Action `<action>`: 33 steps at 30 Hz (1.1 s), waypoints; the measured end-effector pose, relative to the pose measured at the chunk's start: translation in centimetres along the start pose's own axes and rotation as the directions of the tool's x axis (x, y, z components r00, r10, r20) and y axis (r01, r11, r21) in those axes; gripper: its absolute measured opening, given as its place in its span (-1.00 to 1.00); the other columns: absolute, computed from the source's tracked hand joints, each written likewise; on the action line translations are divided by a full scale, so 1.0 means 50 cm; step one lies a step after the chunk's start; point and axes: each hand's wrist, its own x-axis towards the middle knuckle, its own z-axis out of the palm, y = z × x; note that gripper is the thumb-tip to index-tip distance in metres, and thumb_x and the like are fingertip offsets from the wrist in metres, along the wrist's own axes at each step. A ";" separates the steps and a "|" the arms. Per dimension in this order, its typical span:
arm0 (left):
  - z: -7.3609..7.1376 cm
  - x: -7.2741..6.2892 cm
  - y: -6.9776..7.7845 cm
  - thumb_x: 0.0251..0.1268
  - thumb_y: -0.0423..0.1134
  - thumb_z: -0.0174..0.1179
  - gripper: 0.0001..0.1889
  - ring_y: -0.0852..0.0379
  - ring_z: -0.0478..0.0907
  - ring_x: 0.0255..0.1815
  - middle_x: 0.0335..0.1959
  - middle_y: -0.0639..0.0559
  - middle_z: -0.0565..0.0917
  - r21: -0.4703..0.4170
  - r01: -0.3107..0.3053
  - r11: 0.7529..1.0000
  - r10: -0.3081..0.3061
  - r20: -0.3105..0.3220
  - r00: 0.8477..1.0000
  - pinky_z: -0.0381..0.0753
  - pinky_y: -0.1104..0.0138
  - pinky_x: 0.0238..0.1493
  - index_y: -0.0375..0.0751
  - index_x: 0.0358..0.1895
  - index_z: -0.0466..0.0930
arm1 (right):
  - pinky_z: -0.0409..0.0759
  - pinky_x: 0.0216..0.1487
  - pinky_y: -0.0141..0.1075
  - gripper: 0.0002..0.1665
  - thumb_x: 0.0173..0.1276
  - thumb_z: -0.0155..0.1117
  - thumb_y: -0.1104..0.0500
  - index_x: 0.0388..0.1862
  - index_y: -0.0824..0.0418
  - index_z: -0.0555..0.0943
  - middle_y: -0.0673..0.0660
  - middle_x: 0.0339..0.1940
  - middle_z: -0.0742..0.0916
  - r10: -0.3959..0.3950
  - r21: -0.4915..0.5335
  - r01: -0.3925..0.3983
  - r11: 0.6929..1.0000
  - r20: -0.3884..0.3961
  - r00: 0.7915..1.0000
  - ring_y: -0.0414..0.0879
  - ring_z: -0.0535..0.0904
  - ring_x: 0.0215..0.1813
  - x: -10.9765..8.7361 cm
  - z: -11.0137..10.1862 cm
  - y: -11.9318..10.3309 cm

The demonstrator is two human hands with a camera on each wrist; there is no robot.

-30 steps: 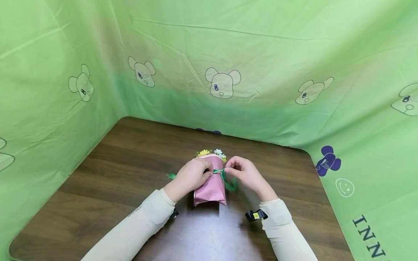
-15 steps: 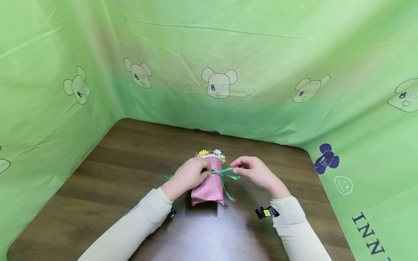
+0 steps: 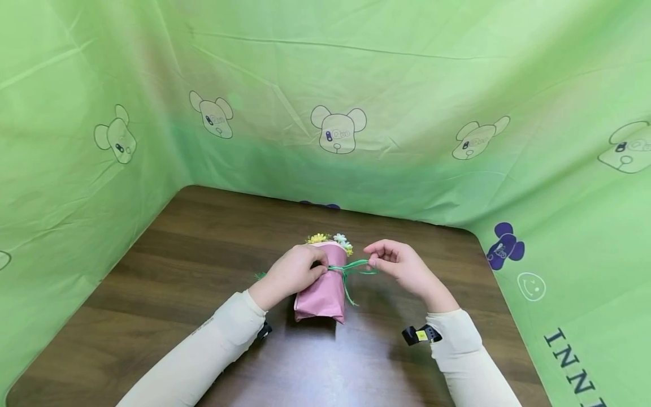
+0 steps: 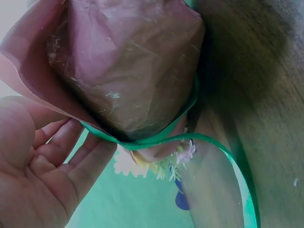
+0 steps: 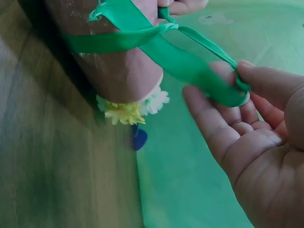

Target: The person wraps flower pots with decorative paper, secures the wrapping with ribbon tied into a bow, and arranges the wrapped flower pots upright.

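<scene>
A small bouquet wrapped in pink paper (image 3: 320, 298) lies on the table, its yellow and pale blue flowers (image 3: 339, 239) pointing away from me. Round its middle runs a green ribbon (image 5: 107, 42), knotted on the upper side. My left hand (image 3: 295, 272) rests on the wrap's left side and pinches the ribbon by the knot; its fingertips are partly hidden. To the right of the bouquet, my right hand (image 3: 404, 267) holds a ribbon loop between thumb and fingers, drawn out from the knot. One ribbon tail hangs down the wrap's right side.
The brown wooden table (image 3: 203, 237) has rounded corners. A green cloth (image 3: 274, 147) printed with bear heads stands behind it and along both sides. Another ribbon end (image 3: 260, 276) sticks out left of the bouquet.
My right hand has moved right, away from the wrap, pulling the ribbon loop out straighter. The hanging tail has swung down beside the wrap. My left hand keeps its place on the bouquet.
</scene>
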 end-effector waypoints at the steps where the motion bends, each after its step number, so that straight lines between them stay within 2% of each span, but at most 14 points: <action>1: -0.001 0.001 -0.001 0.33 -0.27 0.36 -0.82 0.27 0.48 -0.42 -0.52 0.33 0.57 -0.006 0.004 1.000 -0.004 0.000 1.000 0.54 0.36 -0.27 0.09 -0.43 0.63 | 0.70 -0.18 -0.28 -0.72 0.45 0.33 0.26 0.10 0.29 0.65 0.29 -0.23 0.73 0.001 0.026 -0.001 1.000 -0.003 1.000 -0.01 0.69 -0.25 0.001 0.000 0.002; 3: -0.002 0.002 -0.002 0.34 -0.27 0.35 -0.82 0.28 0.47 -0.46 -0.53 0.32 0.56 -0.017 0.012 1.000 -0.012 0.001 1.000 0.52 0.38 -0.34 0.09 -0.42 0.63 | 0.68 -0.24 -0.29 -0.73 0.45 0.34 0.25 0.08 0.30 0.66 0.26 -0.24 0.73 0.006 0.010 -0.006 1.000 -0.010 1.000 -0.08 0.66 -0.30 0.001 -0.001 0.005; 6: -0.001 0.005 -0.005 0.37 -0.27 0.33 -0.83 0.29 0.47 -0.47 -0.52 0.30 0.56 -0.019 0.016 1.000 -0.016 0.002 1.000 0.51 0.40 -0.36 0.08 -0.40 0.62 | 0.58 -0.33 -0.35 -0.79 0.41 0.40 0.20 -0.01 0.20 0.71 0.10 -0.31 0.73 0.025 -0.123 -0.029 0.992 -0.037 0.999 -0.16 0.57 -0.35 -0.004 -0.007 0.009; 10: -0.001 0.009 -0.012 0.37 -0.29 0.33 -0.85 0.26 0.49 -0.39 -0.44 0.24 0.59 -0.010 0.019 1.000 -0.019 -0.006 1.000 0.53 0.38 -0.28 0.04 -0.36 0.62 | 0.53 -0.34 -0.36 -0.90 0.33 0.49 0.14 -0.19 0.05 0.76 -0.02 -0.38 0.71 0.019 -0.294 -0.032 0.955 -0.049 0.999 -0.16 0.52 -0.37 -0.013 -0.013 0.005; 16: 0.000 0.008 -0.021 0.39 -0.31 0.31 -0.90 0.20 0.51 -0.24 -0.29 0.14 0.60 -0.003 -0.004 1.000 0.004 -0.001 1.000 0.58 0.31 -0.14 -0.03 -0.29 0.61 | 0.60 -0.24 -0.36 -0.95 0.30 0.51 0.15 -0.30 0.03 0.76 -0.15 -0.36 0.71 -0.078 -0.445 0.064 0.893 -0.012 0.997 -0.25 0.58 -0.30 -0.022 -0.008 0.010; 21: -0.005 0.001 -0.024 0.44 -0.25 0.28 -0.92 0.18 0.51 -0.22 -0.25 0.13 0.58 0.053 -0.029 0.998 0.029 0.003 1.000 0.59 0.28 -0.12 -0.02 -0.25 0.58 | 0.63 -0.18 -0.31 -0.95 0.36 0.44 0.20 -0.22 0.08 0.77 -0.14 -0.30 0.72 -0.114 -0.500 0.105 0.860 0.012 0.993 -0.26 0.59 -0.25 -0.031 0.015 0.034; 25: -0.014 0.000 -0.023 0.46 -0.25 0.26 -0.93 0.16 0.51 -0.25 -0.26 0.11 0.57 0.048 -0.019 0.999 0.019 0.004 1.000 0.59 0.26 -0.14 -0.04 -0.24 0.58 | 0.66 0.05 -0.14 -0.72 0.38 0.43 0.18 0.06 0.11 0.75 -0.06 -0.07 0.75 -0.167 -0.512 0.143 0.847 -0.001 0.986 -0.14 0.67 -0.03 -0.025 0.055 0.043; 27: -0.016 0.000 -0.023 0.46 -0.27 0.25 -0.95 0.15 0.53 -0.25 -0.26 0.10 0.57 0.042 -0.016 0.999 0.016 0.003 1.000 0.60 0.26 -0.13 -0.06 -0.23 0.59 | 0.65 0.12 -0.08 -0.63 0.39 0.43 0.13 0.15 0.12 0.72 -0.03 0.01 0.74 -0.189 -0.496 0.155 0.854 -0.019 0.982 -0.10 0.68 0.05 -0.018 0.080 0.044; 29: -0.017 -0.001 -0.025 0.47 -0.27 0.24 -0.97 0.15 0.55 -0.23 -0.24 0.08 0.58 0.040 -0.016 0.999 0.016 0.003 1.000 0.62 0.26 -0.11 -0.07 -0.21 0.62 | 0.66 0.09 -0.10 -0.66 0.39 0.44 0.09 0.11 0.09 0.73 -0.04 0.00 0.75 -0.210 -0.488 0.162 0.858 -0.047 0.977 -0.11 0.69 0.03 -0.010 0.104 0.045; 33: -0.020 -0.003 -0.026 0.47 -0.28 0.24 -0.95 0.14 0.58 -0.18 -0.22 0.06 0.61 0.041 -0.013 0.999 0.012 0.007 1.000 0.64 0.25 -0.06 -0.10 -0.17 0.69 | 0.65 -0.15 -0.23 -0.92 0.35 0.48 0.12 -0.20 0.04 0.75 -0.12 -0.23 0.73 -0.262 -0.505 0.161 0.848 -0.135 0.955 -0.22 0.62 -0.23 -0.002 0.130 0.040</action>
